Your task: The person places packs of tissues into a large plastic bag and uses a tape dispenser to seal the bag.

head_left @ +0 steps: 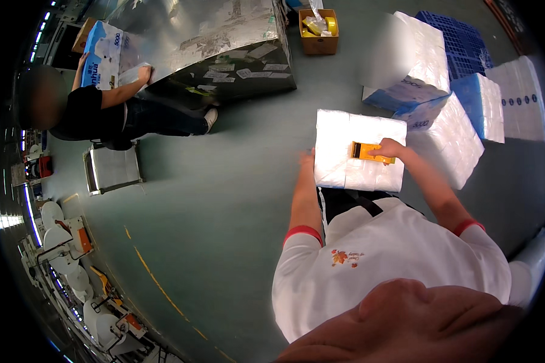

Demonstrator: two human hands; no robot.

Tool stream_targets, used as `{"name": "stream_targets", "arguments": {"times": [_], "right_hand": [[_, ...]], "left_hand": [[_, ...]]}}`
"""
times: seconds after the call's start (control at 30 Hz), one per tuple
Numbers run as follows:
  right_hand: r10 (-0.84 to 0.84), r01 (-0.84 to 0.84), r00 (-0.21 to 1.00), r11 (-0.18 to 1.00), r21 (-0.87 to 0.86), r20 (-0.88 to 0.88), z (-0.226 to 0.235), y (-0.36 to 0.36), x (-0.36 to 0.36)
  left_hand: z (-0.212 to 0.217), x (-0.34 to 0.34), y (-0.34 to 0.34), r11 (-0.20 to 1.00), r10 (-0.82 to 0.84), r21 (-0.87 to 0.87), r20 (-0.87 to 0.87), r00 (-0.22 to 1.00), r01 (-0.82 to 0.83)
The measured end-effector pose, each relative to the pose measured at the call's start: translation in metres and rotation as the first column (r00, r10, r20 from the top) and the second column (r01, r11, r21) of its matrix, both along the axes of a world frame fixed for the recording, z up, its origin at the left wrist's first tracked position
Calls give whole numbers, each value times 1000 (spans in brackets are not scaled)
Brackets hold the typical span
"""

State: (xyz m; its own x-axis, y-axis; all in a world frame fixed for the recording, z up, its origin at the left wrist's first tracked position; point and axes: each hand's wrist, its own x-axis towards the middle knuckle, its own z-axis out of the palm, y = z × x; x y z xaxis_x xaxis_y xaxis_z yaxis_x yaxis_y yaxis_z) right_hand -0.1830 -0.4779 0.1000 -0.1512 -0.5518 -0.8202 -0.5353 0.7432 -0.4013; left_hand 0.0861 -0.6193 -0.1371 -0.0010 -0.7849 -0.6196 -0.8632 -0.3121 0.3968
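Note:
In front of me is a large plastic-wrapped white pack, its top facing up. My right hand is over the pack's top, closed around the end of a flat yellow-orange object with a dark end. That object's exact kind cannot be made out; it lies against or just above the wrap. My left hand is at the pack's left side, touching or very near its edge. Its fingers are small, blurred and partly hidden, so their grip does not show.
More wrapped packs are stacked at right, beside a blue plastic pallet. A carton with yellow rolls stands ahead. At left, another person handles a blue-white pack by a metal table. A low cart is behind them.

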Motion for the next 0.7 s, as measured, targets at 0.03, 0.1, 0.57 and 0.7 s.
{"name": "stream_targets", "arguments": {"times": [0.03,0.1,0.57,0.7], "right_hand": [[50,-50,998,999,15,-31,-13,6,-6],[153,-151,986,988,25,-73,-21,1,-7],[-48,42,993,997,62,109,53,150,-114],[-81,84,996,986,141,-24,28,261,-193]], "left_hand": [[3,0,3,997,-67,28,37,997,66],[12,18,-5,979,-198,73,127,972,190],[105,-72,69,842,-355,-312,294,888,440],[107,-82,73,851,-379,-268,283,881,452]]}}
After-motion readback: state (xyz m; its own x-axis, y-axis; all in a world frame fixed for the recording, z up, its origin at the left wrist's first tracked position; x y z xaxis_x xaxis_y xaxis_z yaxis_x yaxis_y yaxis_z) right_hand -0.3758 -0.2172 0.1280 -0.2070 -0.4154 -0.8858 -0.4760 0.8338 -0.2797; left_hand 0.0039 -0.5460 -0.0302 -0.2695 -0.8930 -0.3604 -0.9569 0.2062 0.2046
